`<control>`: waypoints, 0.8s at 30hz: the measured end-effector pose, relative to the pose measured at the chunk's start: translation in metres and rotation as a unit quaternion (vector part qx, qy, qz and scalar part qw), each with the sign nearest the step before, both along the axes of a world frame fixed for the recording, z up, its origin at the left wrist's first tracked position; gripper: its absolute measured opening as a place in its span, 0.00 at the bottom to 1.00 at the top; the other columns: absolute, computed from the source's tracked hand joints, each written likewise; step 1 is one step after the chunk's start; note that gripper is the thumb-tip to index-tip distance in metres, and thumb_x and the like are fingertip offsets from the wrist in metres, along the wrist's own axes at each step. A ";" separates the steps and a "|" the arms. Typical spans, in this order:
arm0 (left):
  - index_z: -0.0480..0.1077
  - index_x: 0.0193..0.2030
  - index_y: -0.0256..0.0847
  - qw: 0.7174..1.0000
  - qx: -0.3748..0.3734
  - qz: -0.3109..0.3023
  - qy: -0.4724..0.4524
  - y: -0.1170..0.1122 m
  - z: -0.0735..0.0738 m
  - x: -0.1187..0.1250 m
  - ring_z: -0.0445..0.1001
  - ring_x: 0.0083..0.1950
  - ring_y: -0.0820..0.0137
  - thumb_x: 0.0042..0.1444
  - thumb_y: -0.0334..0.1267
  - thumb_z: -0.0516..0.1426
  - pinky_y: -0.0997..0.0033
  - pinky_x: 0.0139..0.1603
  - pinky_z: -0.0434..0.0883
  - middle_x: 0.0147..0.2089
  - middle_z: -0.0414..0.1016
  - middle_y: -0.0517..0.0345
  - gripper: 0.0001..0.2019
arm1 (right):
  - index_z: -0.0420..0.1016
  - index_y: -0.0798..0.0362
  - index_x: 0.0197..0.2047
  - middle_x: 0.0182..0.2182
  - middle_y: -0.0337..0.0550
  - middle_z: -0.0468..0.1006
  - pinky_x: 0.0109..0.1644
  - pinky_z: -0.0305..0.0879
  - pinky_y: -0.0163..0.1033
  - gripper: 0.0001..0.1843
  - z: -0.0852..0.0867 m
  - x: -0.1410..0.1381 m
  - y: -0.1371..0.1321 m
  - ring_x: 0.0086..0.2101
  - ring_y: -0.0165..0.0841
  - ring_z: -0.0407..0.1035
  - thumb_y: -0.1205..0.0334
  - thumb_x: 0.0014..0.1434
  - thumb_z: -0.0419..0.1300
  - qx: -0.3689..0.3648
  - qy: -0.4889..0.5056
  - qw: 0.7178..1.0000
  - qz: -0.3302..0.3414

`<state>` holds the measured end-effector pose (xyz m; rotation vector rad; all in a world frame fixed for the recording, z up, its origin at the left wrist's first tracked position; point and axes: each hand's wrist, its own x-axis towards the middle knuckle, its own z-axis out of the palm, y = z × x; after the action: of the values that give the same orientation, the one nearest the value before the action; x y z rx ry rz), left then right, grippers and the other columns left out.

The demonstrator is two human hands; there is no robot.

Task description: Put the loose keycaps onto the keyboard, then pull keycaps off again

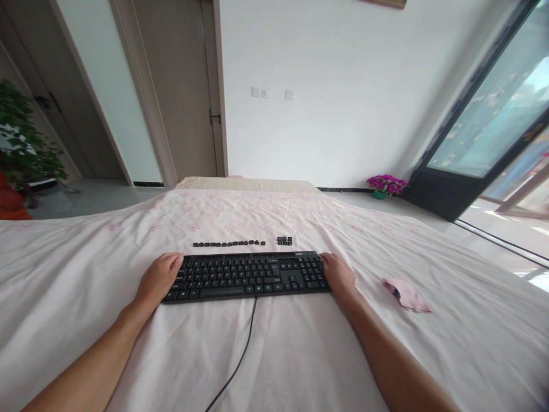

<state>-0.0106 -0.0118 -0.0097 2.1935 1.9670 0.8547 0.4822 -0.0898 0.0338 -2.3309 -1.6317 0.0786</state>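
Observation:
A black keyboard (246, 274) lies on the pale pink bedsheet (278, 355), its cable (240, 357) running toward me. My left hand (159, 277) grips the keyboard's left end, fingers curled over its edge. My right hand (338, 273) holds the right end the same way. Just beyond the keyboard lies a row of several loose black keycaps (227, 244), with a small cluster of keycaps (284, 240) to its right.
A folded pink cloth (407, 294) with a small dark item on it lies to the right of the keyboard. Beyond the bed are a door, a green plant (21, 143) at left, a purple flower pot (385, 186) and a glass door at right.

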 end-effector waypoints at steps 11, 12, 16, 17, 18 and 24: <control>0.75 0.42 0.45 0.997 -0.052 0.039 0.048 0.008 0.011 -0.023 0.74 0.49 0.57 0.59 0.49 0.46 0.61 0.48 0.69 0.51 0.76 0.54 0.19 | 0.74 0.44 0.50 0.45 0.40 0.76 0.43 0.57 0.33 0.21 0.011 -0.006 0.003 0.44 0.33 0.68 0.54 0.68 0.41 -0.005 0.003 0.997 0.081; 0.75 0.40 0.46 0.994 -0.074 0.050 0.066 0.008 0.021 -0.022 0.75 0.46 0.56 0.58 0.50 0.47 0.60 0.44 0.70 0.50 0.76 0.55 0.19 | 0.74 0.45 0.49 0.44 0.41 0.76 0.44 0.57 0.34 0.22 0.017 -0.004 0.002 0.44 0.34 0.67 0.53 0.68 0.40 -0.008 -0.008 0.996 0.083; 0.73 0.48 0.48 0.994 0.003 0.063 0.094 0.008 0.074 0.010 0.74 0.48 0.55 0.56 0.46 0.50 0.60 0.42 0.69 0.53 0.74 0.55 0.17 | 0.78 0.45 0.42 0.40 0.42 0.76 0.46 0.56 0.37 0.22 0.053 -0.003 0.011 0.44 0.37 0.66 0.49 0.67 0.44 0.022 -0.062 0.993 0.098; 0.74 0.47 0.49 0.996 0.008 0.032 0.079 0.008 0.088 0.026 0.75 0.47 0.57 0.56 0.45 0.51 0.62 0.41 0.69 0.51 0.76 0.57 0.16 | 0.79 0.46 0.40 0.39 0.42 0.76 0.45 0.56 0.37 0.22 0.062 -0.006 0.015 0.43 0.37 0.66 0.49 0.66 0.44 0.043 -0.052 0.992 0.105; 0.74 0.46 0.50 0.998 0.004 -0.013 0.063 0.008 0.100 0.045 0.75 0.46 0.60 0.57 0.45 0.51 0.64 0.42 0.68 0.49 0.77 0.59 0.15 | 0.79 0.46 0.39 0.38 0.42 0.76 0.44 0.57 0.37 0.23 0.071 -0.012 0.020 0.42 0.36 0.67 0.50 0.66 0.44 0.071 -0.022 0.991 0.115; 0.77 0.40 0.47 0.965 -0.051 -0.255 0.018 0.017 0.120 0.167 0.75 0.44 0.66 0.56 0.40 0.54 0.71 0.44 0.68 0.42 0.80 0.60 0.11 | 0.77 0.54 0.37 0.27 0.40 0.76 0.28 0.61 0.34 0.18 0.078 -0.065 0.042 0.23 0.28 0.65 0.49 0.57 0.55 0.141 0.297 0.919 0.218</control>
<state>0.1564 0.0048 0.1107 2.4862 1.3087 0.6204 0.4169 -0.0476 0.1114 -1.4899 -1.6549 0.5465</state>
